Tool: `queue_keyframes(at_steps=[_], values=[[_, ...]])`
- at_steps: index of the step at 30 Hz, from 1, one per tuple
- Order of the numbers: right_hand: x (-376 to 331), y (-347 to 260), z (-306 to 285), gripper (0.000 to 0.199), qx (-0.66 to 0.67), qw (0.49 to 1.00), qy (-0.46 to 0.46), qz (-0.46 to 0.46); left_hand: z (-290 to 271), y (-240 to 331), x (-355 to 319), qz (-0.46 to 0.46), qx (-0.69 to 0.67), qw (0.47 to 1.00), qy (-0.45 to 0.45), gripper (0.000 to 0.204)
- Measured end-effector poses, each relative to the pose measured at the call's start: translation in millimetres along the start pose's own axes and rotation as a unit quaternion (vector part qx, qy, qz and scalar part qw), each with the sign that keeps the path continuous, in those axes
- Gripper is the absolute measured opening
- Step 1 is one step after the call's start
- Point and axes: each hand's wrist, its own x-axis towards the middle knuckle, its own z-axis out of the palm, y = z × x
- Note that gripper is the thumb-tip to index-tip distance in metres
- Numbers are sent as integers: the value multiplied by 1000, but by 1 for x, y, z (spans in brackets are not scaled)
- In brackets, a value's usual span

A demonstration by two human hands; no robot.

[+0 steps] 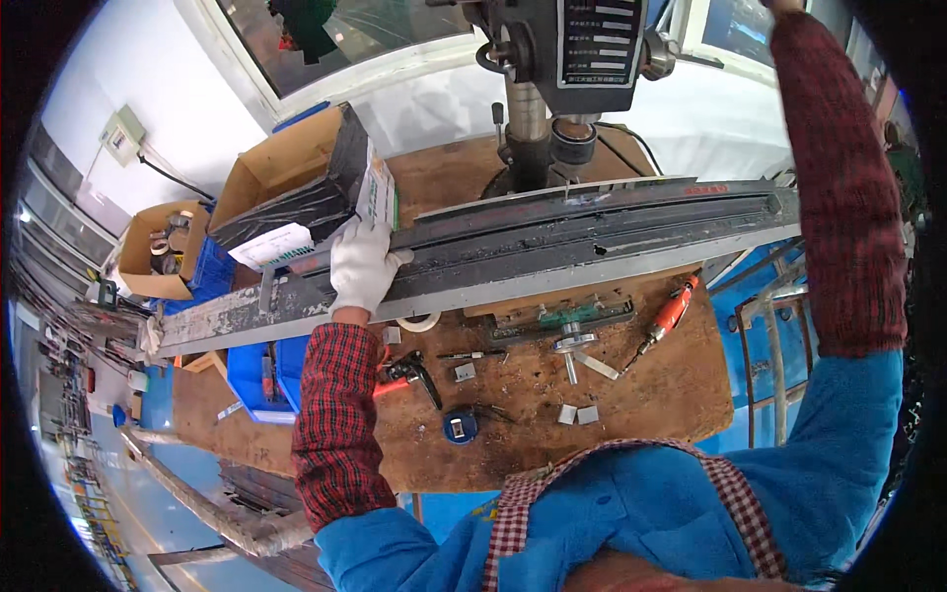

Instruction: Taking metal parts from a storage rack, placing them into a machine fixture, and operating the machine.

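Observation:
A long grey metal profile (513, 257) lies across the workbench, its channel sprinkled with metal chips. My left hand (363, 261), in a white glove, grips its left part from above. Over the middle of the profile stands the drill press (592, 59); its chuck (573, 143) points down, and a thin bit appears to reach the profile's far side. My right arm stretches up past the press on the right. Only a sliver of my right hand (784, 4) shows at the top edge, so its fingers and anything in them are hidden.
An open carton (286, 168) and a smaller box of tape rolls (158, 252) stand at the left. On the wooden bench (651, 405) lie a red air tool (674, 311), a small clamp (572, 340), a tape measure (460, 426), metal pieces (578, 414) and a blue bin (264, 380).

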Motion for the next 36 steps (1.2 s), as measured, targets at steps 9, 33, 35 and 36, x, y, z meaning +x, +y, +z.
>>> queue_keyframes(at_steps=[9,33,35,36], values=[[-131,-45,58,46,195,969,120,91,-7,0,-9,1,-15,1000,7,40],[-560,-237,177,18,651,568,-227,449,-179,147,-295,-108,-101,944,-296,64],[-567,-234,165,17,638,587,-216,450,-182,157,-283,-115,-121,910,-379,65],[-567,-233,156,16,625,609,-196,447,-174,157,-283,-96,-153,915,-360,67]])
